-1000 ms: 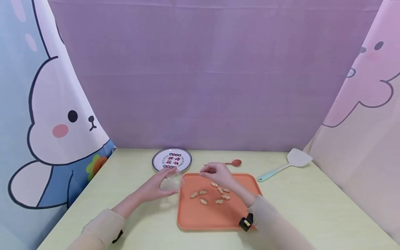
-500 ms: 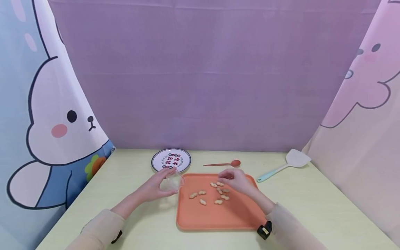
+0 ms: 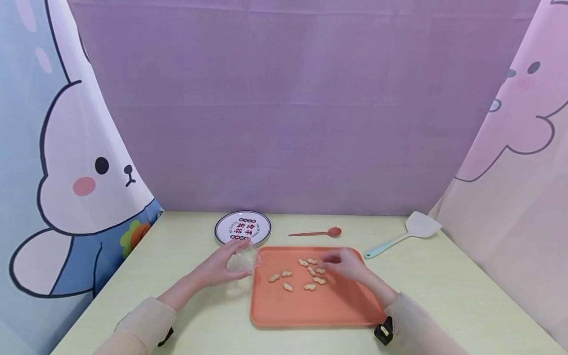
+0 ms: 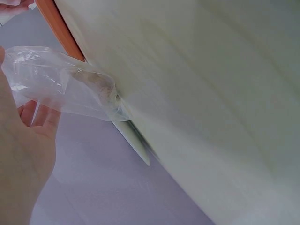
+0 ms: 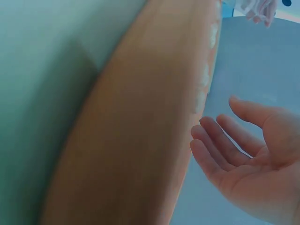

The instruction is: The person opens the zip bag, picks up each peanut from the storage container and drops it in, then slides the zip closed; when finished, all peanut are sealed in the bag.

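Note:
My left hand (image 3: 218,266) grips a clear plastic bag (image 3: 243,259) by its mouth, close to the tray's left edge. The left wrist view shows the bag (image 4: 51,77) hanging from the spread fingers, with something brownish at its bottom end. Several peanuts in their shells (image 3: 288,287) lie scattered on an orange tray (image 3: 310,313). Over the tray's right part, close beside the peanuts, is my right hand (image 3: 347,265). Seen from the right wrist, that hand (image 5: 255,159) has loosely bent fingers and the thumb apart, with nothing between them.
A white plate with red lettering (image 3: 228,227) sits behind the left hand. Behind the tray lies a red spoon (image 3: 334,231). To the right rests a spatula with a pale blade and mint handle (image 3: 419,225). A purple cloth (image 3: 284,123) closes off the table's back.
My right hand has moved from beside the bag to the right, over the tray's right part. A peanut now shows at the upper right of the group. The left hand has stayed put.

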`<state>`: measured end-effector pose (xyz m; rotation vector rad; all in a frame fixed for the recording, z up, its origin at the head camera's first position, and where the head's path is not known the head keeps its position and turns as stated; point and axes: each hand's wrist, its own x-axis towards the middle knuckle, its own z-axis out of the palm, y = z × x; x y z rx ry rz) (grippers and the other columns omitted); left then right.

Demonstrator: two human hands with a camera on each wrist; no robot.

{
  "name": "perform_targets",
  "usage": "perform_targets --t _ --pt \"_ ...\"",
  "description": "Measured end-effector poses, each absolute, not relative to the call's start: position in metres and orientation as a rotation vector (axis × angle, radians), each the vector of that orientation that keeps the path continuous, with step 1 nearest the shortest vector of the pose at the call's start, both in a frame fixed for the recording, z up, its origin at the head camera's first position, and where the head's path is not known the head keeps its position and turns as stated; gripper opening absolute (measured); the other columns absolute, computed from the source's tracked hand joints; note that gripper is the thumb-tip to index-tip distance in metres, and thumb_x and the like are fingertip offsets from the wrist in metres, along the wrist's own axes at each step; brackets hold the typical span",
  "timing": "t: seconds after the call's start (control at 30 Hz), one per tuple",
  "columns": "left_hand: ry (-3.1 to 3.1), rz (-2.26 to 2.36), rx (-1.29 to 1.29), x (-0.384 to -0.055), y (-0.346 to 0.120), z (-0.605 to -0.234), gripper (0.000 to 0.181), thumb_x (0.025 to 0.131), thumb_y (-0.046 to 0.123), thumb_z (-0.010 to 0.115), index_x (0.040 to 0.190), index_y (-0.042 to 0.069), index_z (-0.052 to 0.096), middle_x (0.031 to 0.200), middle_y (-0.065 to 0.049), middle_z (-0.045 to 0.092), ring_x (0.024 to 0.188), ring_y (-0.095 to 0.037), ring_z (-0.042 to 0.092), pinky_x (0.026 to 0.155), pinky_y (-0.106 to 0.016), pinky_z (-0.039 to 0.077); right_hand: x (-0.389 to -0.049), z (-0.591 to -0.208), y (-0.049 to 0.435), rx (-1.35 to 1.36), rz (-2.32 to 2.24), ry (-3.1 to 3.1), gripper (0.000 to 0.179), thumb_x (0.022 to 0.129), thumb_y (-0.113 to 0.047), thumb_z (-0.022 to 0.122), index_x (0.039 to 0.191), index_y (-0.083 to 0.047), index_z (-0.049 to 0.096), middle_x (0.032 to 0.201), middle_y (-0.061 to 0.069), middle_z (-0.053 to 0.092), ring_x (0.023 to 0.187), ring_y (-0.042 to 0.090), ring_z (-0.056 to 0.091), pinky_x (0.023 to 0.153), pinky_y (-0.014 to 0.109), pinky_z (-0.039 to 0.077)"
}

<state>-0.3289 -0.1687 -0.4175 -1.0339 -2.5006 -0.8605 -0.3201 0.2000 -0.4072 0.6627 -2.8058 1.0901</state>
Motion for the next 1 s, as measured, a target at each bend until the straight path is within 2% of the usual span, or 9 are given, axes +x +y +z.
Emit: perform_targets --t 0.2,0.47,0.8,1.0 --pt "-2.509 -0.860 -1.030 -0.327 -0.169 -0.416 0.075 0.075 0.031 0.078 0.136 0.002 0.046 0.135 -0.013 0.052 0.125 -0.032 0.047 0.103 -0.050 0.041 -0.324 -0.414 0.205 0.715 1.001 -2.853 0.017 0.086 -0.014 0.066 0.098 -0.002 0.072 0.093 0.009 0.072 0.085 0.021 0.066 0.068 0.021 0.050" --pt "-2.494 -0.828 -1.051 -0.330 -0.169 -0.419 0.074 0.075 0.031 0.078 0.135 0.002 0.047 0.133 -0.012 0.053 0.117 -0.029 0.053 0.098 -0.048 0.046 -0.323 -0.415 0.201 0.684 0.884 -2.908 0.010 0.083 -0.016 0.070 0.085 -0.007 0.074 0.079 0.001 0.070 0.066 0.006 0.054 0.056 0.020 0.042" --pt "-2.500 -0.834 -1.060 -0.329 -0.168 -0.420 0.073 0.076 0.031 0.078 0.134 -0.001 0.047 0.131 -0.012 0.054 0.114 -0.029 0.055 0.096 -0.048 0.047 -0.323 -0.414 0.211 0.756 0.878 -2.870 0.013 0.081 -0.017 0.073 0.076 -0.007 0.068 0.071 -0.001 0.065 0.062 0.001 0.051 0.057 0.018 0.044" --pt "-2.509 -0.828 -1.053 -0.329 -0.168 -0.419 0.074 0.075 0.031 0.078 0.135 0.002 0.046 0.133 -0.012 0.053 0.120 -0.030 0.052 0.100 -0.048 0.045 -0.325 -0.415 0.218 0.794 0.902 -2.868 0.009 0.077 -0.009 0.075 0.076 -0.006 0.067 0.072 -0.002 0.065 0.064 -0.001 0.053 0.057 0.018 0.047"
